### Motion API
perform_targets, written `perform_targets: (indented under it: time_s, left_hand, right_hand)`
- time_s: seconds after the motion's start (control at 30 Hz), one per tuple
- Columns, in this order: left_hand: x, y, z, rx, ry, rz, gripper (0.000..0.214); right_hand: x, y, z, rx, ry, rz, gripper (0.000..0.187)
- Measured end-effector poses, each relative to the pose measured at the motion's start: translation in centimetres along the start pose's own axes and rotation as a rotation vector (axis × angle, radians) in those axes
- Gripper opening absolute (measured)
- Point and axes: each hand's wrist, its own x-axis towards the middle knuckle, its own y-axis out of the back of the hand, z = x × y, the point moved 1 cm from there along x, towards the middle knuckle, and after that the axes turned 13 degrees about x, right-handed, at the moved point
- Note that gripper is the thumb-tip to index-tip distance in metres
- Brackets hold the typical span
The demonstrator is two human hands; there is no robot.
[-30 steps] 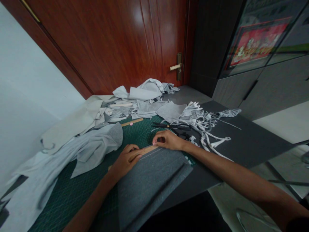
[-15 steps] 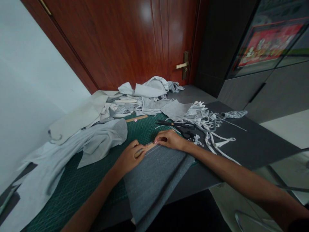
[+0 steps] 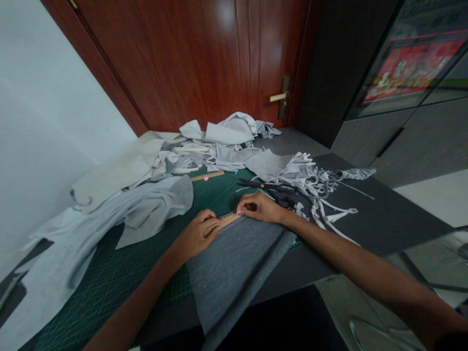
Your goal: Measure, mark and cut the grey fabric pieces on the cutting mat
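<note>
A dark grey cloth (image 3: 234, 268) lies over the near edge of the table and hangs down towards me. Along its far edge rests a wooden ruler (image 3: 229, 220). My left hand (image 3: 199, 233) presses on the ruler's left part, its fingers drawn together. At the right part, my right hand (image 3: 261, 207) pinches a small pinkish-white piece, seemingly tailor's chalk (image 3: 239, 211), against the ruler's edge. A pale line runs on the cloth beside the ruler. Beneath the cloth is a green cutting mat (image 3: 146, 282).
Black scissors (image 3: 268, 186) lie just beyond my right hand. A second wooden ruler (image 3: 207, 176) with a small pink disc on it lies farther back. Grey and white fabric (image 3: 149, 200) covers the left side, and cloth scraps (image 3: 314, 178) heap at the right. A door (image 3: 183, 63) stands behind.
My right hand has slid slightly right and away along the ruler, baring more of it between the hands. My left fingers have shifted a little on the ruler. The view has tilted slightly.
</note>
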Motion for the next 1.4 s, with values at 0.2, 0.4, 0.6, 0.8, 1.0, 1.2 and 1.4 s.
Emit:
perform_targets:
  time_s: [0.2, 0.4, 0.6, 0.8, 1.0, 1.2, 1.4]
  left_hand:
    - [0.2, -0.3, 0.0, -0.006, 0.022, 0.01, 0.022]
    - [0.2, -0.3, 0.0, 0.013, -0.003, -0.001, 0.026]
    - [0.2, -0.1, 0.2, 0.054, -0.023, -0.097, 0.043]
    - [0.3, -0.1, 0.3, 0.057, -0.031, -0.114, 0.045]
    - [0.6, 0.5, 0.7, 0.067, -0.048, -0.148, 0.044]
    - [0.9, 0.3, 0.1, 0.043, -0.075, -0.151, 0.039]
    - [0.9, 0.1, -0.4, 0.064, -0.09, -0.148, 0.032]
  right_hand:
    - [0.0, 0.1, 0.0, -0.01, 0.017, -0.037, 0.026]
    - [0.0, 0.0, 0.1, -0.042, 0.016, -0.071, 0.025]
    - [-0.1, -0.3, -0.5, -0.106, 0.062, -0.077, 0.016]
    - [-0.2, -0.6, -0.6, -0.145, 0.049, -0.08, 0.014]
    - [0.0, -0.8, -0.5, -0.229, 0.072, -0.115, 0.008]
    - [0.1, -0.3, -0.5, -0.254, 0.07, -0.149, 0.008]
    - [0.1, 0.0, -0.3, -0.28, 0.046, -0.157, 0.01]
